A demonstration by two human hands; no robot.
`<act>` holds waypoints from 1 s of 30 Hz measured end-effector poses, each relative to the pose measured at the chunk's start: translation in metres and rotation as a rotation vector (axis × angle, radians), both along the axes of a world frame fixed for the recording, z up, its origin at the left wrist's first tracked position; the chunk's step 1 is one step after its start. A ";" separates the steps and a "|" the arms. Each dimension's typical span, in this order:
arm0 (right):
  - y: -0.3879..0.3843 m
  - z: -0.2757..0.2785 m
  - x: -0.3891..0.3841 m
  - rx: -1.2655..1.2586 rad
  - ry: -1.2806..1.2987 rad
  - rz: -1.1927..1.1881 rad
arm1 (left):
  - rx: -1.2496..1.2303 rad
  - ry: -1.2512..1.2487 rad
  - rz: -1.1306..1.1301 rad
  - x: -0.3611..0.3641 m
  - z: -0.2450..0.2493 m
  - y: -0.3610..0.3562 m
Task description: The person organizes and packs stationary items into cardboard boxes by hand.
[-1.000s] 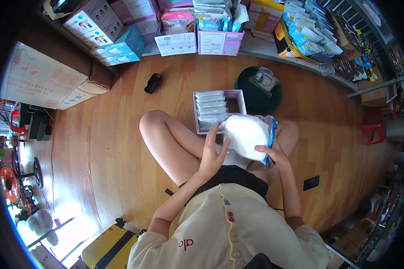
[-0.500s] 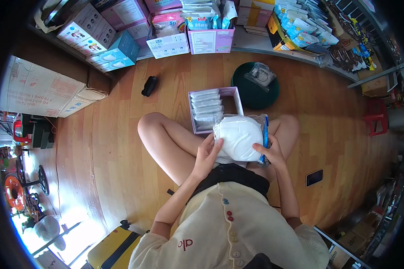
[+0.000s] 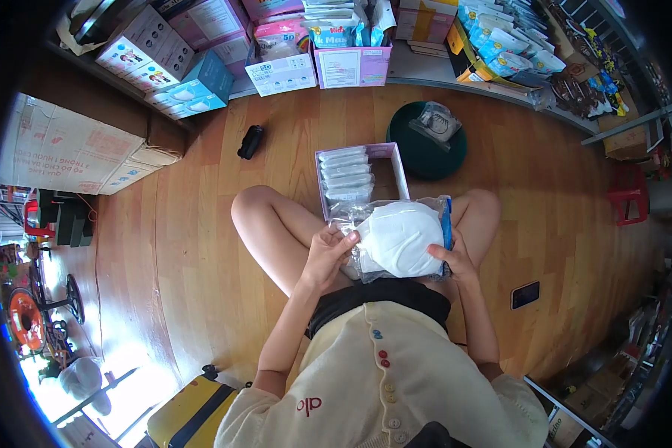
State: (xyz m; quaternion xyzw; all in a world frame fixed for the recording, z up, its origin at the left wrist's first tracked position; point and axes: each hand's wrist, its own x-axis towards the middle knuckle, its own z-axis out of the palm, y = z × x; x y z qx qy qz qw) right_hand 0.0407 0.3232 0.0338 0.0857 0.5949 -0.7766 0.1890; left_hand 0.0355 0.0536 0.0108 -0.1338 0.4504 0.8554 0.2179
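Observation:
A stack of white face masks (image 3: pixel 402 240) sits inside a clear plastic bag (image 3: pixel 343 215) with a blue edge, held over my lap. Pinched between the thumb and fingers of my left hand (image 3: pixel 327 254) is the bag's left end. My right hand (image 3: pixel 457 258) is closed on the blue-edged side, its thumb lying over the masks and its other fingers hidden below. Just beyond the bag stands an open lilac box (image 3: pixel 403 175), and a row of wrapped white packs (image 3: pixel 346 175) fills its left part.
A dark green round stool (image 3: pixel 418 166) carries a clear plastic packet (image 3: pixel 437 123). A black object (image 3: pixel 251 142) and a phone (image 3: pixel 525 296) lie on the wooden floor. Boxes of packaged masks (image 3: pixel 351 66) line the shelf ahead. A large carton (image 3: pixel 75 149) stands left, a red stool (image 3: pixel 629 196) right.
The bag's left end now extends past the masks, and my left hand has moved left and slightly down with it. The masks lie farther right within the plastic.

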 end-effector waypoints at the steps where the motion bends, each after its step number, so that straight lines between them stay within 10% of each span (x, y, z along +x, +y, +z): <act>1: 0.000 -0.003 0.001 0.000 0.000 0.003 | 0.000 0.000 0.003 0.000 -0.002 -0.003; 30: -0.001 -0.022 0.009 -0.152 -0.016 -0.067 | 0.331 0.047 0.037 -0.003 0.014 0.016</act>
